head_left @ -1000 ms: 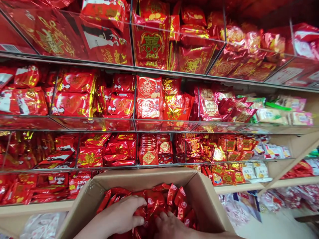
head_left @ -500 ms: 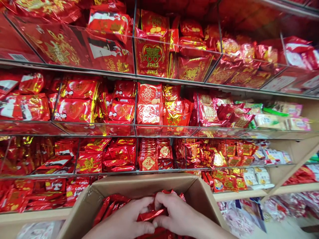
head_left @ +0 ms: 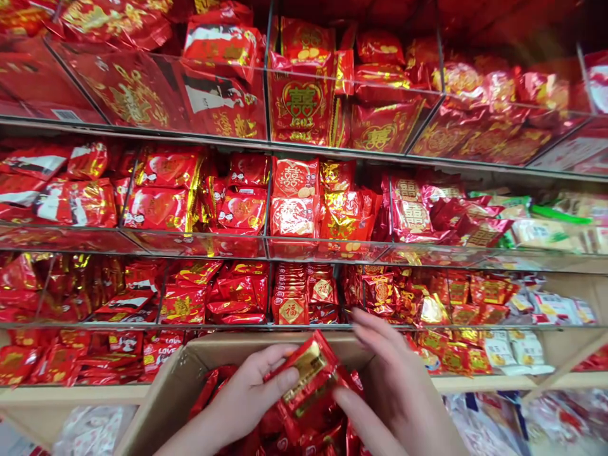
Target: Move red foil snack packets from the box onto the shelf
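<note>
A red foil packet (head_left: 316, 386) with a gold panel is gripped by my left hand (head_left: 249, 389), its thumb pressed on the near face. My right hand (head_left: 401, 383) is at the packet's right side with fingers stretched up and apart. Its thumb is close to the packet's lower right edge; motion blur hides whether they touch. Both hands are over an open cardboard box (head_left: 164, 396), which holds more red packets (head_left: 330, 440) lying loosely. My forearms and hands cover part of the box's contents.
Shelves with clear dividers rise behind the box, filled with red and gold packets (head_left: 294, 215). A clear front lip (head_left: 313, 250) runs along the middle shelf. White packets (head_left: 510, 348) sit at the lower right. Plastic-bagged goods (head_left: 95, 424) lie below the wooden shelf edge (head_left: 71, 394).
My left hand has lifted a packet from among the others in the box and its gold panel now shows. My right hand has moved right and opened. The view has shifted slightly left.
</note>
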A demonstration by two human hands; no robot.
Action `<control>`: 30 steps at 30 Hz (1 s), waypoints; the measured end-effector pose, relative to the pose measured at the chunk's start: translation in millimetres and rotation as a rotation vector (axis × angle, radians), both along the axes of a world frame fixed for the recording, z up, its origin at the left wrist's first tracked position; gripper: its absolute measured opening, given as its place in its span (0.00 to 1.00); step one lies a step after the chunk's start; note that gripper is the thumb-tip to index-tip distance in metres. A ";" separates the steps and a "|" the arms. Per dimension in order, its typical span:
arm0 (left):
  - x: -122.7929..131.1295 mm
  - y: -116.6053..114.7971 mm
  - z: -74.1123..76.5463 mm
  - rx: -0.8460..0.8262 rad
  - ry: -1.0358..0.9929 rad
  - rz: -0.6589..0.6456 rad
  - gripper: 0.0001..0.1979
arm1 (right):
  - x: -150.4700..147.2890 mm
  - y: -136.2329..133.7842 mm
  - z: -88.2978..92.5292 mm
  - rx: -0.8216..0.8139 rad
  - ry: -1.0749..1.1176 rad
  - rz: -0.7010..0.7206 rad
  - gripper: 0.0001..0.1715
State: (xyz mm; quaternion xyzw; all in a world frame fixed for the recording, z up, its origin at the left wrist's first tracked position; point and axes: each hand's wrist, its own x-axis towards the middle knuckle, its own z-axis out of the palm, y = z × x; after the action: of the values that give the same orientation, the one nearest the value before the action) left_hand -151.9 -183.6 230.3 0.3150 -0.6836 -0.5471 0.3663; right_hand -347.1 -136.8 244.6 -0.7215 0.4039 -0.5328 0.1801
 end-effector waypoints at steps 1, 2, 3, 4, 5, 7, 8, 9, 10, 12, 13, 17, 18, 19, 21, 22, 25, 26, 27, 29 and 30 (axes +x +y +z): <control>-0.7 -0.4 -0.1 -0.012 0.014 0.022 0.15 | 6.2 -9.4 -4.7 0.081 -0.053 0.024 0.31; -1.1 -0.9 -0.7 -0.022 0.018 0.045 0.16 | 11.3 -18.6 -9.2 0.180 -0.109 0.072 0.31; -1.3 -1.6 -1.6 -0.026 0.021 0.066 0.16 | 15.3 -26.7 -13.3 0.282 -0.162 0.137 0.29; -1.5 -2.4 -2.5 -0.023 0.027 0.076 0.16 | 17.9 -33.1 -16.8 0.369 -0.204 0.202 0.24; -1.5 -3.1 -3.3 -0.016 0.036 0.075 0.16 | 19.3 -37.3 -19.3 0.424 -0.229 0.253 0.19; -1.7 -4.2 -4.4 0.006 0.056 0.063 0.18 | 19.1 -40.0 -21.8 0.462 -0.272 0.283 0.13; -1.8 -4.5 -4.7 0.014 0.059 0.063 0.18 | 18.1 -39.1 -22.1 0.473 -0.298 0.281 0.12; -2.0 -4.6 -4.9 0.020 0.055 0.069 0.17 | 16.8 -37.5 -22.0 0.480 -0.329 0.275 0.12; -2.3 -4.4 -5.2 0.035 0.049 0.080 0.16 | 15.3 -35.4 -21.9 0.488 -0.360 0.270 0.12; -2.9 -2.9 -5.7 0.119 0.045 0.106 0.15 | 12.2 -31.7 -22.8 0.481 -0.404 0.243 0.11; -3.3 -1.6 -5.8 0.192 0.060 0.122 0.16 | 10.5 -30.2 -24.0 0.435 -0.405 0.206 0.11; -5.6 7.0 -1.3 0.549 0.201 -0.063 0.25 | 5.3 -27.2 -30.1 -0.028 -0.123 0.026 0.14; -6.4 9.3 0.6 0.592 0.239 -0.127 0.26 | 4.9 -26.6 -30.9 -0.143 0.012 0.033 0.17; -7.3 11.2 2.3 0.614 0.266 -0.157 0.26 | 5.0 -25.8 -31.1 -0.222 0.153 0.074 0.19; -8.8 13.5 4.2 0.609 0.292 -0.086 0.22 | 6.3 -23.7 -30.1 -0.293 0.379 0.213 0.20; -9.3 13.7 4.1 0.597 0.301 -0.032 0.21 | 7.0 -22.4 -29.2 -0.307 0.430 0.274 0.19; -9.7 12.0 0.3 0.544 0.311 0.025 0.21 | 8.3 -19.8 -27.9 -0.281 0.301 0.219 0.19; -9.7 11.3 -1.6 0.514 0.309 0.030 0.22 | 8.6 -19.9 -28.2 -0.229 0.207 0.131 0.20; -9.8 10.7 -3.5 0.484 0.293 0.037 0.23 | 9.0 -20.8 -29.1 -0.145 0.114 0.046 0.22; -10.5 10.3 -7.0 0.419 0.237 0.051 0.26 | 10.3 -24.2 -31.5 0.101 -0.055 -0.007 0.25; -11.0 10.3 -8.5 0.379 0.200 0.058 0.26 | 11.1 -26.3 -32.7 0.239 -0.132 0.040 0.25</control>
State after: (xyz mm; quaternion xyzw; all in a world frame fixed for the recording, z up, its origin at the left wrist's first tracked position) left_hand -162.9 -173.3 221.8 0.3419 -0.5196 -0.6835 0.3820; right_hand -336.0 -163.1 211.8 -0.6661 0.4372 -0.5235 0.3018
